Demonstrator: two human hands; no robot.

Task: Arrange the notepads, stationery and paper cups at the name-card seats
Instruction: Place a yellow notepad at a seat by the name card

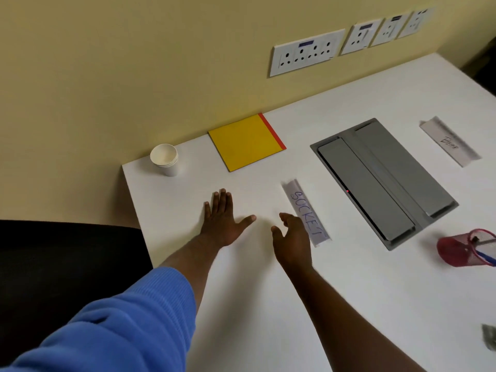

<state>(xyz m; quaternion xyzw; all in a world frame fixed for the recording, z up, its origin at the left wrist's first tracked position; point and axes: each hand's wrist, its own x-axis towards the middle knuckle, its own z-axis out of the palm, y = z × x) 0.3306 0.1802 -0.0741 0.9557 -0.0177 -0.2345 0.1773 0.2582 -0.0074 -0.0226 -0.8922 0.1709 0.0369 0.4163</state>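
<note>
A yellow notepad with a red spine lies flat near the wall on the white table. Left of it stands a short stack of white paper cups, upright. A folded name card reading "SOCKET" lies in front of the notepad. A second name card sits at the far right. A red mesh pen holder lies tipped on its side at the right edge, with pens inside. My left hand rests flat on the table, fingers spread. My right hand hovers open just left of the SOCKET card, holding nothing.
A grey recessed cable box with two lids is set into the table between the two cards. Wall sockets line the yellow wall above. The table's left edge drops to a dark area. A small grey object shows at the right border.
</note>
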